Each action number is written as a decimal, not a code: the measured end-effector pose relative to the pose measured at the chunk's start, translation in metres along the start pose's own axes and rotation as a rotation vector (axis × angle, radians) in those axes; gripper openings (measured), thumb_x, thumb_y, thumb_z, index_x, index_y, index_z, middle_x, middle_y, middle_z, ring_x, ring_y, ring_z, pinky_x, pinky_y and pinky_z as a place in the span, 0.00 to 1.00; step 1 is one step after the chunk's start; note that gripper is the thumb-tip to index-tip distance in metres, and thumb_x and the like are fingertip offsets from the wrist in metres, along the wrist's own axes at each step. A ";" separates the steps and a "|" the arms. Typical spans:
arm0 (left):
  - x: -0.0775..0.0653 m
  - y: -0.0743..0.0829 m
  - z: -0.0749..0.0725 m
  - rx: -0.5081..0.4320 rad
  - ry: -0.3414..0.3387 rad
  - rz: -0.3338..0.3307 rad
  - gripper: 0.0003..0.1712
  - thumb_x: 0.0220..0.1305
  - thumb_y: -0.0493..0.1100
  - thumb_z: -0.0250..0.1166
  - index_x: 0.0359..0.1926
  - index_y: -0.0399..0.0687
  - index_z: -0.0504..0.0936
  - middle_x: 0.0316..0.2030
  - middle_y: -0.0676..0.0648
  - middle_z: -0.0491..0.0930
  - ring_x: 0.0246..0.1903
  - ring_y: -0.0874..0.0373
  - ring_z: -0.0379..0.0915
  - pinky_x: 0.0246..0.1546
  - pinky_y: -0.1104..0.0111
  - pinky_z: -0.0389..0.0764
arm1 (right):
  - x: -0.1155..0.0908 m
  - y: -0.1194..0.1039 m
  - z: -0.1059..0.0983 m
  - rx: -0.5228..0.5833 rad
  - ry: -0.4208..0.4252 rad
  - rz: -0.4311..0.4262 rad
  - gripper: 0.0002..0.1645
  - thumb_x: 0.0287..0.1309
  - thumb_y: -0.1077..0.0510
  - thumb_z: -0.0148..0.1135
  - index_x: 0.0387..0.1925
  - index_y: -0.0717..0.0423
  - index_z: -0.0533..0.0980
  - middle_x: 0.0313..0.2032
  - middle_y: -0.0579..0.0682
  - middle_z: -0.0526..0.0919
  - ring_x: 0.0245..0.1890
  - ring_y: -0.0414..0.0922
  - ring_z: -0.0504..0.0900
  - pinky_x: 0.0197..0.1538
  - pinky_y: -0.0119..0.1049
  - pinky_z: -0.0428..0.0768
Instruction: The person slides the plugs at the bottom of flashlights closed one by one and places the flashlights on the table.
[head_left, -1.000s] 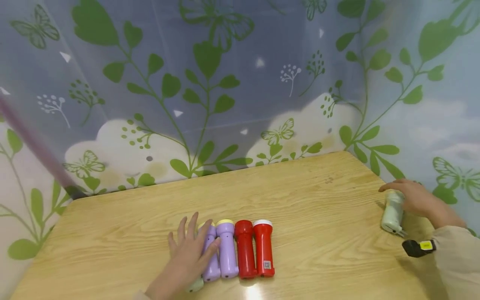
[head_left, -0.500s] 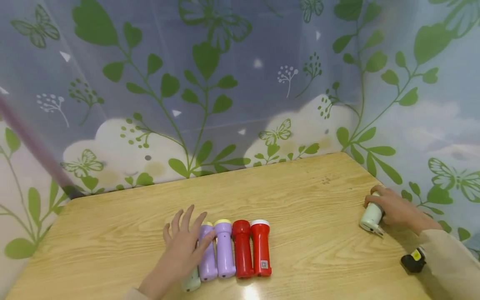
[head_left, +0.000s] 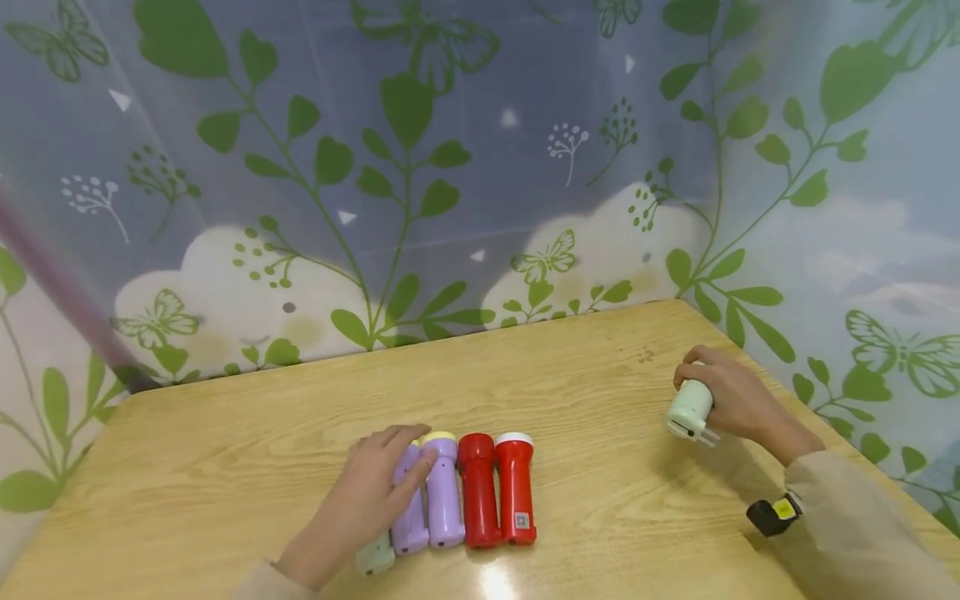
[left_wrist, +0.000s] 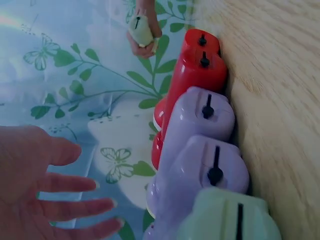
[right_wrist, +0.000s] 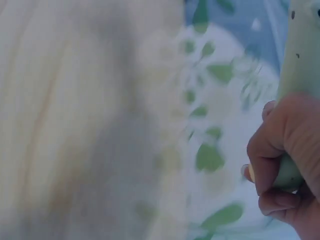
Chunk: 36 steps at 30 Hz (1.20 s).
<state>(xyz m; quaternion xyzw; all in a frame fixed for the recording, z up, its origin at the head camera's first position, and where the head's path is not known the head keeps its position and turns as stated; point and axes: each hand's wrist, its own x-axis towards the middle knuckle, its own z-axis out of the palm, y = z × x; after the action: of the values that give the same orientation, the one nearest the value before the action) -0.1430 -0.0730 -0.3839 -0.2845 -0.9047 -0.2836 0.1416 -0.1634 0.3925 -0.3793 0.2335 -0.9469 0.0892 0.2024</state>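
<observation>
My right hand (head_left: 738, 404) grips a pale green flashlight (head_left: 688, 410) above the right part of the table, its end with plug prongs pointing down and toward me. The right wrist view shows my fingers curled round that flashlight's body (right_wrist: 302, 65). My left hand (head_left: 358, 492), fingers extended, hovers over the left end of a row of flashlights. A second pale green flashlight (head_left: 375, 557) lies there, mostly hidden by this hand. Beside it lie two purple flashlights with yellow rims (head_left: 446, 508), then a dark red one (head_left: 481, 496) and a red one with a white rim (head_left: 516, 487).
The wooden table (head_left: 592, 392) carries the row near its front. Behind and to the right hangs a printed curtain (head_left: 450, 167) with leaves and butterflies, close to the table's edges. A black device with a yellow patch (head_left: 774, 514) sits at the right wrist.
My right hand has brought the green flashlight leftward from the table's right edge and up off the surface, closing its fingers round it. My left hand has shifted slightly, staying over the row's left end.
</observation>
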 end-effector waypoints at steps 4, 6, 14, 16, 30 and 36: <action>0.001 0.017 -0.006 -0.046 -0.037 0.209 0.14 0.67 0.44 0.63 0.50 0.42 0.81 0.42 0.48 0.82 0.38 0.56 0.79 0.38 0.67 0.81 | 0.018 -0.030 -0.005 0.031 0.007 -0.060 0.27 0.24 0.66 0.83 0.29 0.45 0.77 0.39 0.52 0.76 0.36 0.52 0.76 0.30 0.45 0.75; 0.002 0.030 -0.010 -0.037 -0.045 0.375 0.14 0.67 0.45 0.62 0.50 0.45 0.81 0.38 0.51 0.82 0.34 0.61 0.77 0.36 0.74 0.79 | 0.027 -0.046 -0.008 0.032 0.015 -0.109 0.28 0.23 0.65 0.83 0.28 0.42 0.76 0.40 0.51 0.75 0.38 0.52 0.76 0.30 0.44 0.74; 0.010 0.088 -0.015 -0.096 -0.124 0.714 0.29 0.68 0.51 0.60 0.67 0.53 0.68 0.25 0.60 0.73 0.24 0.71 0.64 0.34 0.86 0.66 | 0.059 -0.123 -0.018 0.059 0.056 -0.317 0.25 0.25 0.57 0.83 0.27 0.43 0.76 0.39 0.48 0.76 0.36 0.45 0.73 0.28 0.37 0.74; 0.013 0.095 -0.013 -0.103 -0.143 0.733 0.30 0.69 0.51 0.60 0.68 0.53 0.66 0.24 0.61 0.72 0.23 0.73 0.63 0.33 0.86 0.66 | 0.064 -0.138 -0.018 0.089 0.060 -0.361 0.24 0.25 0.56 0.83 0.27 0.43 0.76 0.39 0.47 0.76 0.35 0.44 0.73 0.27 0.34 0.74; 0.011 0.102 0.003 -0.226 -0.156 0.670 0.16 0.68 0.52 0.60 0.53 0.54 0.75 0.15 0.61 0.67 0.16 0.80 0.59 0.24 0.88 0.62 | 0.068 -0.188 -0.003 0.192 -0.027 -0.437 0.17 0.34 0.53 0.76 0.29 0.40 0.78 0.38 0.41 0.73 0.36 0.39 0.70 0.26 0.24 0.69; 0.006 0.108 0.007 -0.117 -0.066 0.615 0.16 0.64 0.59 0.61 0.44 0.57 0.75 0.12 0.63 0.58 0.12 0.78 0.51 0.18 0.86 0.55 | 0.066 -0.194 -0.002 0.180 -0.064 -0.412 0.17 0.33 0.56 0.74 0.29 0.39 0.78 0.37 0.40 0.73 0.36 0.38 0.70 0.26 0.24 0.67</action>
<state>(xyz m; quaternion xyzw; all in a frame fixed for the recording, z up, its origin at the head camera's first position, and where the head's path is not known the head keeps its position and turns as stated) -0.0841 0.0066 -0.3401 -0.5615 -0.7625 -0.2699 0.1748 -0.1230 0.1968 -0.3351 0.4419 -0.8733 0.1226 0.1647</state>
